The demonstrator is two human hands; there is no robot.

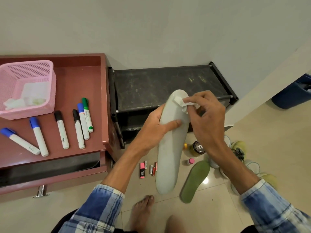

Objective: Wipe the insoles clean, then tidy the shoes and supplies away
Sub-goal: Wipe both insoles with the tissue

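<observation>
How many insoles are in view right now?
2: grey insole in the left hand, under the right hand's wipe; green insole on the floor. Shoes may hide more.

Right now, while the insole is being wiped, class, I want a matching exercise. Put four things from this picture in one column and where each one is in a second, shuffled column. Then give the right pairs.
Things
1. grey insole
2. green insole
3. pink basket
4. white wipe

Places
A. lying on the floor tiles
B. pinched in the right hand
C. standing on the red-brown cabinet
D. gripped by the left hand

Pairs: 1-D, 2-A, 3-C, 4-B
</observation>
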